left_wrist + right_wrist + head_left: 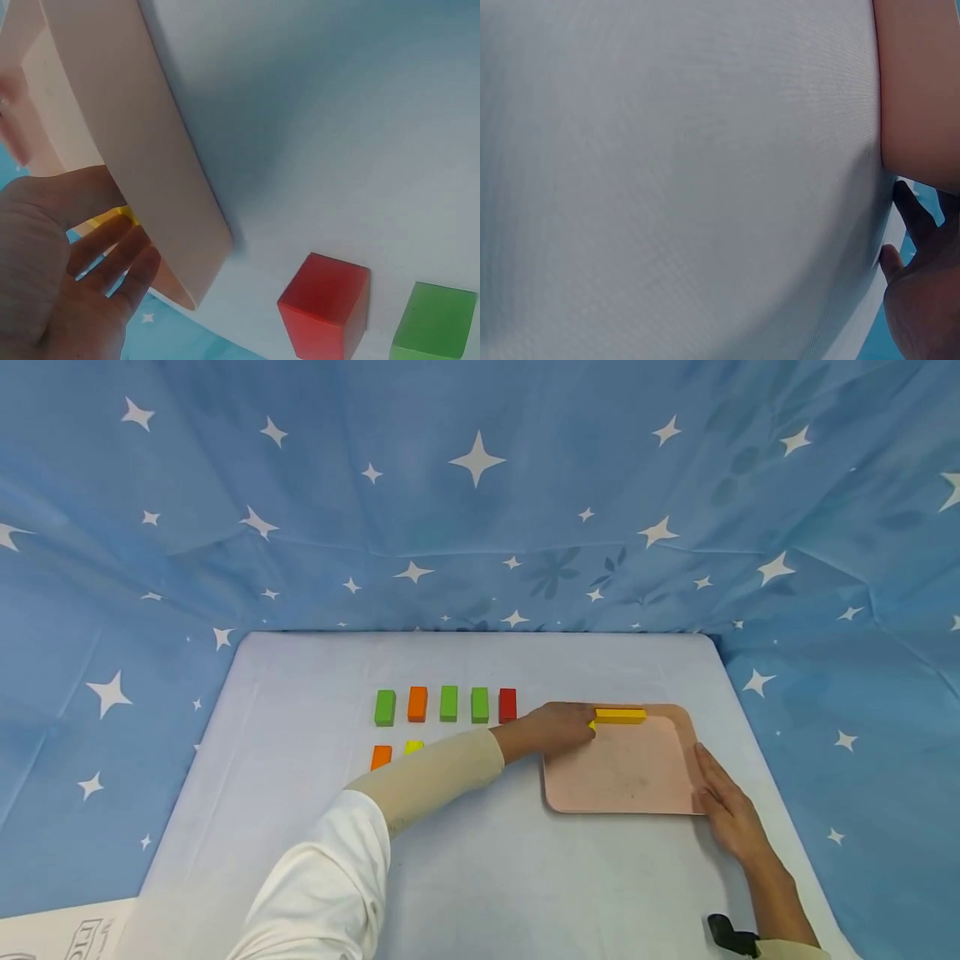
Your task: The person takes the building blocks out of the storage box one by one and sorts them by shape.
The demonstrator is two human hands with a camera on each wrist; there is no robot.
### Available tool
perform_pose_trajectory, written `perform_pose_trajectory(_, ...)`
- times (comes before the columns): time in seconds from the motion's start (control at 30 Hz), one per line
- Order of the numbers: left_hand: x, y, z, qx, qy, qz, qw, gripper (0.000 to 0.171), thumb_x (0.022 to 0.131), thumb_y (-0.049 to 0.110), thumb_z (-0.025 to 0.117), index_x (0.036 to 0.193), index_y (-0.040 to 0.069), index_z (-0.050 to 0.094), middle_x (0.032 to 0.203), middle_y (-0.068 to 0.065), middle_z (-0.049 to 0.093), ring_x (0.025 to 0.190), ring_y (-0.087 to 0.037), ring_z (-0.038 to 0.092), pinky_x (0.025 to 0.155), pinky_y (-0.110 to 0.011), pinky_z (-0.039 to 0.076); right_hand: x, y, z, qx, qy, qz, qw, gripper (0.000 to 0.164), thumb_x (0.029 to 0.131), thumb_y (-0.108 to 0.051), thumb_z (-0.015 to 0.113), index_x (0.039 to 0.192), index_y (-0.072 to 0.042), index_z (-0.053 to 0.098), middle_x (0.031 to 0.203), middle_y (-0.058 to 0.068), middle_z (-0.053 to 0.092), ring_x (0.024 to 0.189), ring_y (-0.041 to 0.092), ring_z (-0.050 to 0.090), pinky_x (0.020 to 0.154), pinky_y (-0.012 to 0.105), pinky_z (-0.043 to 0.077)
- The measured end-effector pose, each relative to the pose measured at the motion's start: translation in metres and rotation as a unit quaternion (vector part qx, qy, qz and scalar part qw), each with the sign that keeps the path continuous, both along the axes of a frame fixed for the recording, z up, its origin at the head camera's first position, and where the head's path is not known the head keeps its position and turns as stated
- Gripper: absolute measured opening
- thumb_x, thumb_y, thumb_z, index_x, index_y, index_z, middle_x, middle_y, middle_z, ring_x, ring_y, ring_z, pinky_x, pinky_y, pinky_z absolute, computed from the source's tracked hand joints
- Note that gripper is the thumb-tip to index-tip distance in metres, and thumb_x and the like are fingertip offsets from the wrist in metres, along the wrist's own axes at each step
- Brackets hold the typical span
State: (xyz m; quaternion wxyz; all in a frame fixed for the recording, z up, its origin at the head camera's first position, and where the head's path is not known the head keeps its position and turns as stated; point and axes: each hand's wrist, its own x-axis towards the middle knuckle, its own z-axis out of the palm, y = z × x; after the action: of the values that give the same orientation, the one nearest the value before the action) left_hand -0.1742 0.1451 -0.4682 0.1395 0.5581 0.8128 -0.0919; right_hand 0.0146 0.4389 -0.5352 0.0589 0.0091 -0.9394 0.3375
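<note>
My left hand reaches over the left wall of a shallow pink tray. Between its thumb and fingers it pinches a yellow block, mostly hidden by the hand; a bit of yellow shows in the left wrist view. Another yellow block lies lengthwise along the tray's far wall, just right of the fingertips. At the tray's right side my right hand holds the edge, thumb at the rim and fingers along the outer wall. The right wrist view shows this hand only partly, by the tray corner.
Left of the tray stands a row of green, orange and red blocks, the red block closest to it. Nearer me are an orange block and a yellow-green block, partly behind my left sleeve. A starry blue curtain borders the white table.
</note>
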Motion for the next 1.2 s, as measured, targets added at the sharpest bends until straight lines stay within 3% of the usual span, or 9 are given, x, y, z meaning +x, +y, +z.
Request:
perform_pose_trajectory(0.27,0.002,0.0,0.002,-0.001,0.017,-0.038,0.9991,0.035,0.104,0.022,0.065,0.139,0.028,0.065,0.147,0.002,0.056,0.135,-0.014,0.046,0.116,-0.026,0.042,-0.001,0.001,-0.002,-0.002,0.007,0.004,1.0,0.062,0.108,-0.003,0.042,0.166,-0.015,0.025,0.17,0.02,0.028,0.16,0.003,0.012,0.115,0.003,0.004)
perform_pose_trajectory(0.47,-0.001,0.002,0.002,-0.004,0.011,-0.065,0.9978,0.036,0.103,0.022,0.066,0.138,0.032,0.063,0.142,0.004,0.056,0.129,-0.013,0.047,0.106,-0.023,0.046,-0.001,0.001,-0.001,-0.006,0.005,0.001,1.0,0.062,0.108,-0.003,0.042,0.166,-0.016,0.025,0.17,0.018,0.027,0.16,0.005,0.012,0.115,0.003,0.003)
perform_pose_trajectory(0.67,0.001,0.008,0.001,-0.031,0.01,-0.064,0.9974,0.039,0.104,0.022,0.062,0.138,0.042,0.058,0.139,0.008,0.051,0.122,-0.012,0.048,0.092,-0.025,0.05,-0.001,0.0,0.0,-0.002,0.002,-0.001,1.0,0.061,0.109,-0.005,0.041,0.166,-0.017,0.024,0.171,0.015,0.025,0.16,0.005,0.011,0.115,0.003,0.003)
perform_pose_trajectory(0.8,0.005,0.012,-0.001,-0.049,0.011,-0.072,0.9961,0.038,0.103,0.02,0.062,0.137,0.038,0.057,0.142,0.008,0.048,0.115,-0.01,0.054,0.095,-0.022,0.047,0.0,-0.001,0.0,-0.003,0.006,0.002,1.0,0.06,0.109,-0.004,0.041,0.166,-0.014,0.025,0.171,0.015,0.026,0.159,0.001,0.011,0.116,0.003,0.003)
perform_pose_trajectory(1.0,0.007,0.013,-0.006,-0.032,-0.016,-0.086,0.9957,0.032,0.105,0.013,0.06,0.135,0.025,0.061,0.133,0.005,0.052,0.106,-0.011,0.059,0.092,-0.017,0.045,0.0,-0.002,0.0,-0.006,0.003,0.002,1.0,0.06,0.109,-0.005,0.041,0.166,-0.014,0.024,0.171,0.016,0.025,0.16,0.002,0.01,0.116,0.004,0.003)
perform_pose_trajectory(1.2,0.005,0.015,-0.008,-0.033,0.019,-0.076,0.9964,0.038,0.1,0.021,0.066,0.136,0.032,0.06,0.131,0.008,0.053,0.119,-0.011,0.05,0.108,-0.025,0.039,-0.001,-0.003,0.0,-0.005,0.003,0.0,1.0,0.061,0.109,-0.005,0.041,0.166,-0.015,0.025,0.171,0.016,0.026,0.159,0.0,0.01,0.118,0.005,0.003)
